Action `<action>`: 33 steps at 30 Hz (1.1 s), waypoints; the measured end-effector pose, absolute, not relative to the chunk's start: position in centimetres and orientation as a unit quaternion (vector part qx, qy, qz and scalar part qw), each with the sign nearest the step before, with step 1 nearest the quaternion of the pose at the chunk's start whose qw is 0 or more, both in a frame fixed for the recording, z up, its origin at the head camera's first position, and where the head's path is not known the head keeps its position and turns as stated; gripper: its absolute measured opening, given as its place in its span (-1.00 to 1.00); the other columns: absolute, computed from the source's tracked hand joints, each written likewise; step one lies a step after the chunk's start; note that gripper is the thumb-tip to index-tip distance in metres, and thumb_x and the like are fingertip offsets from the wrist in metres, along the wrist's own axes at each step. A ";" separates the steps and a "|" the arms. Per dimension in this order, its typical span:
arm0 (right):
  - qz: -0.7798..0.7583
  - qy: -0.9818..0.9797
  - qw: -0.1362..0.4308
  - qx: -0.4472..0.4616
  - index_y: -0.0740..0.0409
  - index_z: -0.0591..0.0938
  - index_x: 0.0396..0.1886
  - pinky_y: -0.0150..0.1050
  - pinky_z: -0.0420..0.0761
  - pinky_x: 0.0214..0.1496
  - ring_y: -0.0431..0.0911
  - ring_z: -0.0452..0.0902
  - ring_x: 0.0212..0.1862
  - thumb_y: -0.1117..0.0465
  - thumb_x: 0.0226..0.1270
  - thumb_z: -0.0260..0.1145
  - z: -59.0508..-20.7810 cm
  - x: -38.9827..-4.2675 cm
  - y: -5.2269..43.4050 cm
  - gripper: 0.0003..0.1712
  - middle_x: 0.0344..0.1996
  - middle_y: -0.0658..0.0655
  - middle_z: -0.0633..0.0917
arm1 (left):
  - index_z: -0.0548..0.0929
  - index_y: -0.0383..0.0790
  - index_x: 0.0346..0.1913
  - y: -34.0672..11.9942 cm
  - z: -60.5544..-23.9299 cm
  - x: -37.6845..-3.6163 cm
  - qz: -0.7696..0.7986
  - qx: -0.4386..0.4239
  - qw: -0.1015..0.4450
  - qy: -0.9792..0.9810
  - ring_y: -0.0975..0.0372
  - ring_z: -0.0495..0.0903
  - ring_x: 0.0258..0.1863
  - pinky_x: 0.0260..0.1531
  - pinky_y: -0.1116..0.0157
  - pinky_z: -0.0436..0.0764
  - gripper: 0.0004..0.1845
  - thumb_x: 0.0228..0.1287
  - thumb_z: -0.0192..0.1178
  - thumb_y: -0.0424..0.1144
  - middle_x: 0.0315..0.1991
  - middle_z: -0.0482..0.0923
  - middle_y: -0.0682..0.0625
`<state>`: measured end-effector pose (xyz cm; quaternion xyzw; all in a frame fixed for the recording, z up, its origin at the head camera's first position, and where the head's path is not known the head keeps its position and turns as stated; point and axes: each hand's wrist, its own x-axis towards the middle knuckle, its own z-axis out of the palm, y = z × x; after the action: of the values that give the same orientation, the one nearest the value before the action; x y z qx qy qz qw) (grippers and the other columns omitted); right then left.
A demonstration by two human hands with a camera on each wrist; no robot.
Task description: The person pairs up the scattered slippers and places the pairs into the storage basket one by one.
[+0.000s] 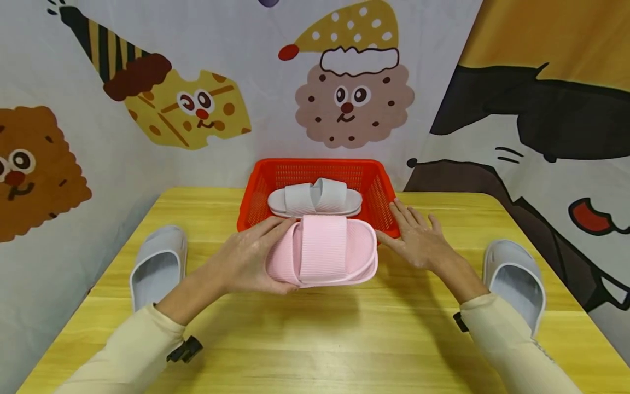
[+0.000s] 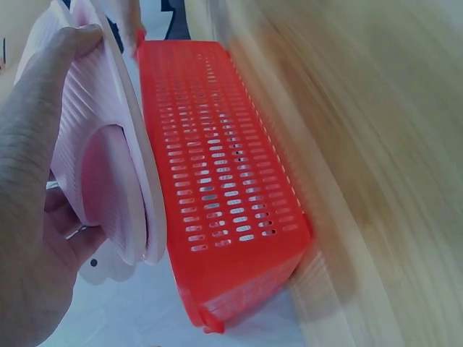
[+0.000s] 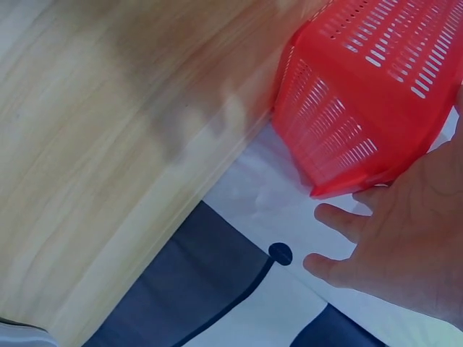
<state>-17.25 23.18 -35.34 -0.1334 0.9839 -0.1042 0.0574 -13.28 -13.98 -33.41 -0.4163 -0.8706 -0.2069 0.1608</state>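
Observation:
My left hand (image 1: 248, 257) grips the left end of a pink slipper (image 1: 322, 250), held sideways just above the table in front of a red basket (image 1: 376, 189). In the left wrist view the pink slipper (image 2: 108, 159) looks like two stacked together, my left hand's fingers (image 2: 32, 188) curled round them beside the red basket (image 2: 224, 181). My right hand (image 1: 418, 236) is open with straight fingers at the slipper's right end, its thumb about touching it; in the right wrist view it (image 3: 409, 253) hovers beside the basket (image 3: 362, 94). A pale grey pair of slippers (image 1: 315, 198) lies inside the basket.
One light grey slipper (image 1: 158, 265) lies on the yellow wooden table (image 1: 315, 339) at the left, another (image 1: 517, 282) at the right. A cartoon-printed cloth (image 1: 344, 93) hangs right behind the basket and round the table's sides.

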 end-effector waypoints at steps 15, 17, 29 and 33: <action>-0.102 0.985 0.065 -0.124 0.19 -0.08 0.66 0.41 -0.32 0.42 0.32 -0.21 0.56 -0.55 0.41 -0.22 -35.0 -17.3 23.1 0.15 0.63 0.21 -0.12 | 0.35 -0.28 0.49 -14.4 -32.9 -14.6 -0.211 -0.384 0.153 -0.886 0.07 0.54 0.11 -0.04 0.09 0.67 0.15 -0.14 0.55 0.26 0.26 0.48 -0.13; -0.103 0.985 0.064 -0.124 0.19 -0.08 0.66 0.41 -0.34 0.42 0.32 -0.22 0.56 -0.56 0.40 -0.22 -35.0 -17.3 23.1 0.16 0.63 0.20 -0.12 | 0.34 -0.29 0.49 -14.4 -32.9 -14.8 -0.209 -0.378 0.149 -0.890 0.06 0.54 0.10 -0.03 0.07 0.66 0.16 -0.13 0.55 0.26 0.25 0.48 -0.14; -0.097 0.986 0.063 -0.121 0.17 -0.08 0.66 0.40 -0.38 0.42 0.30 -0.26 0.57 -0.58 0.38 -0.24 -35.2 -17.5 23.1 0.17 0.63 0.18 -0.12 | 0.29 -0.29 0.51 -14.2 -32.9 -16.2 -0.227 -0.348 0.131 -0.900 0.01 0.47 0.19 0.03 -0.02 0.63 0.13 -0.07 0.54 0.20 0.37 0.38 -0.17; -0.098 0.986 0.067 -0.119 0.16 -0.10 0.66 0.39 -0.40 0.42 0.29 -0.28 0.57 -0.58 0.38 -0.25 -35.3 -17.4 23.2 0.17 0.63 0.17 -0.13 | 0.26 -0.27 0.53 -14.2 -32.8 -16.8 -0.232 -0.344 0.124 -0.901 0.02 0.43 0.22 0.05 -0.02 0.61 0.15 -0.07 0.56 0.17 0.42 0.33 -0.16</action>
<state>-17.38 23.16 -35.26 -0.1193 0.9858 -0.0981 0.0667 -16.84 -14.22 -32.81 -0.3441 -0.9013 -0.2319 0.1243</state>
